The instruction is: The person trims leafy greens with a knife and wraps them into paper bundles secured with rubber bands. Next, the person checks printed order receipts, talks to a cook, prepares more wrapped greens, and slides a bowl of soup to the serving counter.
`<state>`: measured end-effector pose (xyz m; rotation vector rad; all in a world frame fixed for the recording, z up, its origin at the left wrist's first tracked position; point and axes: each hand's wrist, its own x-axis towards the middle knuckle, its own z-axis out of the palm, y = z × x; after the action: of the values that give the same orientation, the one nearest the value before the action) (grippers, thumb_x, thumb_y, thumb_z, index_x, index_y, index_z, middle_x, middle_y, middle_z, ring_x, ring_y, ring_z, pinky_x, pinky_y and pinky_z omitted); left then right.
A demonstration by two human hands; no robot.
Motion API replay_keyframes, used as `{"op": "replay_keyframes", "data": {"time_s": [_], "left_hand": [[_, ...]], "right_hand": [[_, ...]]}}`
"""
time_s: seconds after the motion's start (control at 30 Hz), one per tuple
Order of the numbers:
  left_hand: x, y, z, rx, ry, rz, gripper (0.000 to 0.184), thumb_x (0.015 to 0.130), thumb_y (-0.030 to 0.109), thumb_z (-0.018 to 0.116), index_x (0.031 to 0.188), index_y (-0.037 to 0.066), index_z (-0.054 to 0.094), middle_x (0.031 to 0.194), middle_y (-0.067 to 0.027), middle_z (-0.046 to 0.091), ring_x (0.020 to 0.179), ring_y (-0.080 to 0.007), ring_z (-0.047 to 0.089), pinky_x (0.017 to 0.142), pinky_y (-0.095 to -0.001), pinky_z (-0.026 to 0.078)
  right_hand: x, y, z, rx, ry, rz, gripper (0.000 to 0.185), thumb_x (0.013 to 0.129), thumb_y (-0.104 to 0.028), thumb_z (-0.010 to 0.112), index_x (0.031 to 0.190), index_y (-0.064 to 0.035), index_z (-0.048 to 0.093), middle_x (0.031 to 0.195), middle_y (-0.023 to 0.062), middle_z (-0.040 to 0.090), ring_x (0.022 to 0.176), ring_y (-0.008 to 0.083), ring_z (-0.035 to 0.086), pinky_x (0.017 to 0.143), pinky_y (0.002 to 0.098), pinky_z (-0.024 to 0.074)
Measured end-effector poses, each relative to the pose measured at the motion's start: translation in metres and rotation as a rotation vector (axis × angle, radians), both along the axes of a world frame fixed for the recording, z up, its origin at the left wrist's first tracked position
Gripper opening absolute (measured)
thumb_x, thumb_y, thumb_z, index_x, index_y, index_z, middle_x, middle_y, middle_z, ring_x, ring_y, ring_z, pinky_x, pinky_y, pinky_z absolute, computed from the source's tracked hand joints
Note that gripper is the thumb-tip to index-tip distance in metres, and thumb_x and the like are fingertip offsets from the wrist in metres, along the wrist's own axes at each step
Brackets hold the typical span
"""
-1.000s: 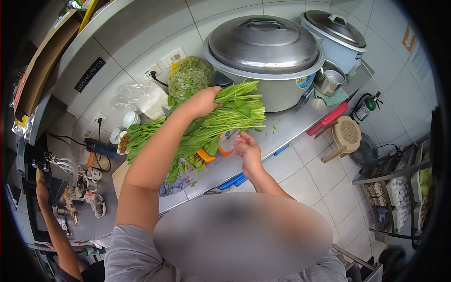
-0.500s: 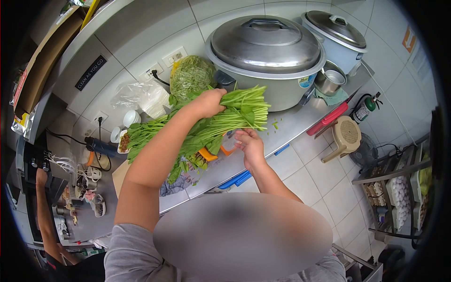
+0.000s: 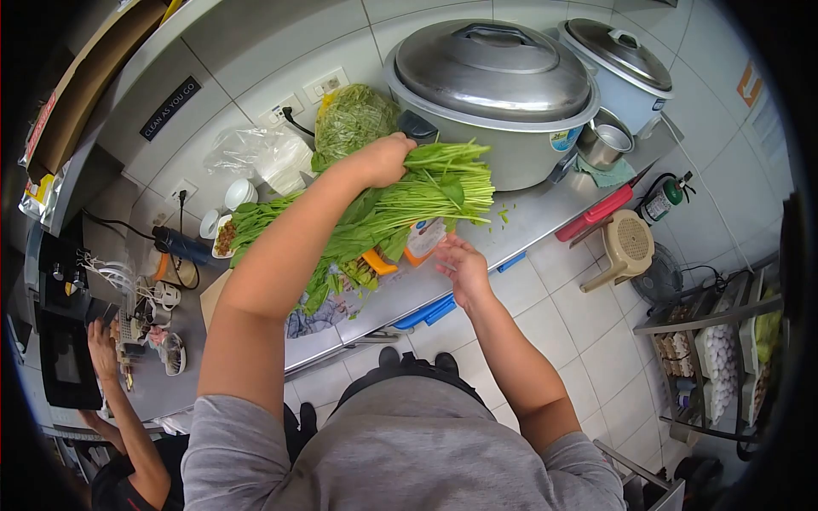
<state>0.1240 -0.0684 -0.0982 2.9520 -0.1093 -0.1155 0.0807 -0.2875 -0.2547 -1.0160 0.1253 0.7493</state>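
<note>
My left hand is closed over the top of a big bunch of long-stemmed leafy greens. The cut stem ends point right, and the leaves spread left across the counter. Just below the stems, my right hand has its fingers apart and holds nothing. Close to its fingertips is a clear tub with orange edges, partly covered by the greens. An orange piece shows beside it, and loose leaves lie over a patterned cloth.
A large lidded rice cooker stands behind the greens, with a smaller cooker to its right. A bag of greens leans near the wall. At left, another person's hand is by a black appliance. A beige stool stands right.
My right hand has dropped slightly away from the stems, and its fingers have spread. My left hand keeps its hold on the greens. The other person's arm at left has shifted.
</note>
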Motion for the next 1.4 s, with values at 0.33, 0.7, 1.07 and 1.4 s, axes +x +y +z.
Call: {"op": "replay_keyframes", "data": {"time_s": [0.33, 0.7, 1.07, 1.4], "left_hand": [[0.002, -0.006, -0.008, -0.059, 0.116, 0.042, 0.048, 0.076, 0.015, 0.073, 0.120, 0.001, 0.057, 0.112, -0.0202, 0.063, 0.108, -0.0349, 0.059, 0.096, -0.0407, 0.045], [0.014, 0.010, -0.041, 0.016, 0.023, 0.001, 0.069, 0.070, 0.032, 0.077, 0.128, 0.001, 0.055, 0.115, -0.0211, 0.063, 0.109, -0.0327, 0.060, 0.095, -0.0377, 0.046], [0.006, 0.005, -0.004, -0.189, 0.067, 0.109, 0.046, 0.077, 0.018, 0.075, 0.116, 0.000, 0.058, 0.108, -0.0203, 0.065, 0.102, -0.0345, 0.061, 0.090, -0.0397, 0.047], [0.006, 0.004, 0.003, -0.167, 0.124, 0.085, 0.046, 0.079, 0.013, 0.073, 0.121, 0.003, 0.059, 0.109, -0.0174, 0.067, 0.101, -0.0309, 0.063, 0.091, -0.0356, 0.047]], "right_hand": [[-0.013, -0.011, -0.020, -0.044, 0.053, -0.004, 0.051, 0.082, -0.007, 0.058, 0.131, -0.0007, 0.048, 0.109, 0.0070, 0.060, 0.094, 0.0164, 0.056, 0.081, 0.0316, 0.0471], [-0.009, -0.004, -0.008, -0.021, 0.004, -0.005, 0.050, 0.083, -0.010, 0.060, 0.130, -0.0013, 0.047, 0.109, 0.0067, 0.060, 0.097, 0.0179, 0.055, 0.084, 0.0337, 0.0458], [0.003, -0.001, -0.010, -0.043, 0.000, -0.044, 0.047, 0.084, -0.009, 0.060, 0.128, -0.0008, 0.049, 0.105, 0.0052, 0.061, 0.092, 0.0159, 0.056, 0.081, 0.0320, 0.0461], [0.004, 0.007, -0.007, -0.026, -0.027, -0.029, 0.049, 0.081, -0.007, 0.060, 0.128, -0.0005, 0.049, 0.107, 0.0053, 0.060, 0.093, 0.0154, 0.056, 0.082, 0.0319, 0.0453]]}}
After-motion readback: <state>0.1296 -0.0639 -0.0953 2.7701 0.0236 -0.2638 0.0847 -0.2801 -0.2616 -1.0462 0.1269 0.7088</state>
